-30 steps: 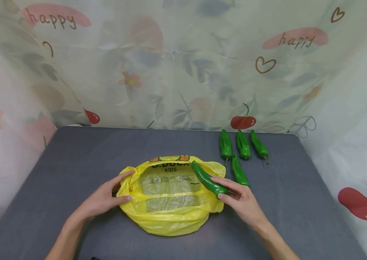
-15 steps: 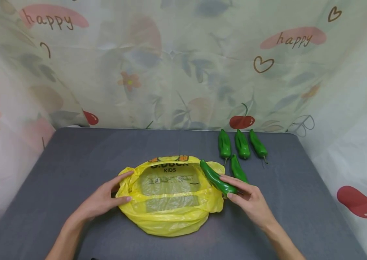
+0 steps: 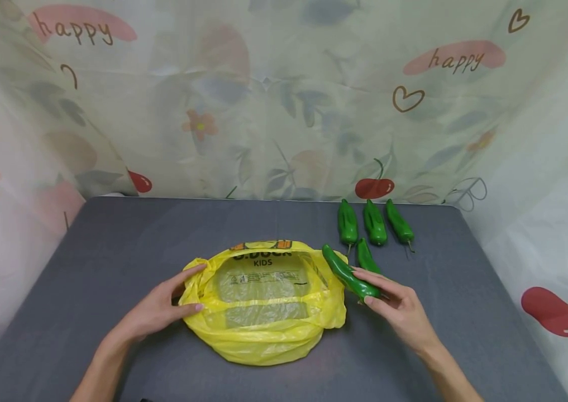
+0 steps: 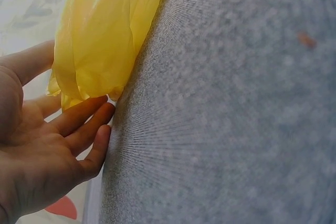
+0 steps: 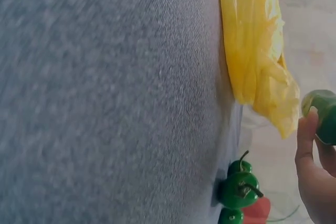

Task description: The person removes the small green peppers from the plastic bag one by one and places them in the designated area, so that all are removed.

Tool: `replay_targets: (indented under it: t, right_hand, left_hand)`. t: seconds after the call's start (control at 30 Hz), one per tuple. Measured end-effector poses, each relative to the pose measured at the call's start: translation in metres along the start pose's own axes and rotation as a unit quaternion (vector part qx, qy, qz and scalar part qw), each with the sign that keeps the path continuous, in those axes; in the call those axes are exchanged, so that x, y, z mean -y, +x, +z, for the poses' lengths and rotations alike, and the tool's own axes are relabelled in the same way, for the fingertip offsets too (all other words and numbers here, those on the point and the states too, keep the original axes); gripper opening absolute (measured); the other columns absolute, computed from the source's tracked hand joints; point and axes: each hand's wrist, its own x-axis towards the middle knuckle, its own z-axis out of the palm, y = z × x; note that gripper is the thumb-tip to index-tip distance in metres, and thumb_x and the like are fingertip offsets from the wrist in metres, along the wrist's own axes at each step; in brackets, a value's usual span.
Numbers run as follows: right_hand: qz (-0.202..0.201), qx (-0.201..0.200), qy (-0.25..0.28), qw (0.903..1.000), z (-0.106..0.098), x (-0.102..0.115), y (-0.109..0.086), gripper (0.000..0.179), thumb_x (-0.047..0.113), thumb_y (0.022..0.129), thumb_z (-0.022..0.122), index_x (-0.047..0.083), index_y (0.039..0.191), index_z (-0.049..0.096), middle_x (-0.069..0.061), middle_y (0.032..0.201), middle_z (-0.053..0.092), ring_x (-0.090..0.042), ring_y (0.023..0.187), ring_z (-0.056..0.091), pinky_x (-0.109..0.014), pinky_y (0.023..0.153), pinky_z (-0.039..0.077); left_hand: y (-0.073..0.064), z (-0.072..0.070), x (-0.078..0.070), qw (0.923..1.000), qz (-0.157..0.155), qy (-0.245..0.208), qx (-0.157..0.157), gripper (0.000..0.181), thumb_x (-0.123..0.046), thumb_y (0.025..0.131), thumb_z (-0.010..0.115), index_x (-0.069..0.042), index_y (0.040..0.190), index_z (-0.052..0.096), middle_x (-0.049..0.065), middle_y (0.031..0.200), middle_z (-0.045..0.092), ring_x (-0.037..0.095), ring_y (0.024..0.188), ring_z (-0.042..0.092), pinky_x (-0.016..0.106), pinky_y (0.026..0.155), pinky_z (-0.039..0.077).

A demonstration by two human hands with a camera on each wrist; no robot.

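A yellow plastic bag (image 3: 263, 346) lies on the table with its mouth spread open and its clear-looking inside showing. My left hand (image 3: 163, 304) holds the bag's left side, thumb and index finger over the rim; in the left wrist view its other fingers (image 4: 86, 135) are slightly bent against the yellow film. In my right hand (image 3: 404, 312) a long green chili pepper (image 3: 344, 272) is gripped by one end, raised above the bag's right edge. The right wrist view shows only part of that pepper (image 5: 323, 111). Another green pepper (image 3: 366, 257) lies just behind, partly hidden.
Three more green peppers stand in a row by the table's back edge: a left one (image 3: 348, 223), a middle one (image 3: 375, 223) and a right one (image 3: 400, 223). A printed curtain (image 3: 273, 111) hangs behind the dark grey table (image 3: 128, 245).
My right hand has moved to the right with the pepper, from over the bag's mouth to its right edge. The left hand and the bag have hardly moved.
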Motion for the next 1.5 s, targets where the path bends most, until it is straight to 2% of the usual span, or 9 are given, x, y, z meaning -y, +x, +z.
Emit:
replay_targets:
  t: [0.33,0.43,0.73,1.0,1.13,1.23,1.5]
  right_hand:
    - [-0.01,-0.024,-0.019,0.9995,-0.013,-0.006,-0.005,0.042,-0.001,0.096,0.062,0.0,0.137,0.058,-0.01,0.142,0.056,-0.009,0.122,0.056,-0.024,0.085,0.053]
    - [-0.005,-0.037,-0.028,0.9989,-0.017,-0.008,-0.006,0.041,-0.001,0.095,0.063,0.0,0.137,0.059,-0.01,0.142,0.056,-0.008,0.123,0.055,-0.023,0.086,0.052]
    - [0.0,-0.063,-0.056,0.9964,-0.032,-0.015,-0.012,0.045,-0.002,0.093,0.066,0.002,0.137,0.059,-0.014,0.144,0.054,-0.005,0.125,0.053,-0.02,0.088,0.05]
    - [0.003,-0.069,-0.069,0.9952,-0.048,-0.023,-0.021,0.047,-0.004,0.09,0.069,0.001,0.137,0.059,-0.011,0.144,0.054,-0.004,0.126,0.053,-0.019,0.089,0.05]
    - [0.013,-0.073,-0.063,0.9953,-0.052,-0.027,-0.025,0.049,-0.004,0.09,0.069,0.001,0.138,0.058,-0.012,0.145,0.053,-0.003,0.127,0.053,-0.02,0.089,0.049]
    - [0.026,-0.079,-0.069,0.9941,-0.055,-0.028,-0.027,0.05,-0.001,0.091,0.07,0.002,0.139,0.057,-0.013,0.146,0.051,-0.003,0.125,0.054,-0.02,0.089,0.05]
    - [0.069,-0.116,-0.127,0.9828,-0.062,-0.036,-0.028,0.052,0.014,0.092,0.072,0.011,0.142,0.057,-0.012,0.145,0.053,0.002,0.113,0.058,-0.017,0.083,0.051]
  left_hand:
    - [0.0,0.001,0.001,1.0,-0.001,0.007,-0.003,0.077,-0.031,0.092,0.073,-0.018,0.156,0.033,0.015,0.16,0.028,0.038,0.139,0.039,0.049,0.102,0.041]
    - [0.0,0.001,0.002,0.9999,-0.005,0.008,-0.005,0.077,-0.032,0.091,0.074,-0.019,0.156,0.033,0.014,0.16,0.029,0.037,0.138,0.039,0.048,0.102,0.042]
    - [0.0,0.001,0.0,1.0,-0.002,-0.001,-0.003,0.077,-0.029,0.091,0.074,-0.019,0.156,0.033,0.017,0.159,0.029,0.037,0.134,0.044,0.033,0.094,0.047]
    - [0.0,0.0,0.001,1.0,-0.003,0.005,-0.006,0.077,-0.03,0.091,0.074,-0.019,0.156,0.034,0.017,0.159,0.029,0.037,0.135,0.043,0.032,0.095,0.046]
    - [0.0,0.001,0.001,0.9999,-0.004,0.008,-0.006,0.077,-0.031,0.091,0.074,-0.019,0.156,0.033,0.017,0.16,0.028,0.037,0.136,0.042,0.037,0.096,0.046]
    - [0.0,0.001,0.002,1.0,-0.004,0.005,-0.006,0.077,-0.031,0.091,0.074,-0.019,0.156,0.033,0.017,0.16,0.028,0.038,0.136,0.041,0.036,0.096,0.046]
    - [0.002,0.003,0.005,0.9999,-0.009,-0.013,-0.002,0.079,-0.03,0.091,0.074,-0.021,0.157,0.031,0.015,0.161,0.026,0.039,0.138,0.04,0.03,0.095,0.046]
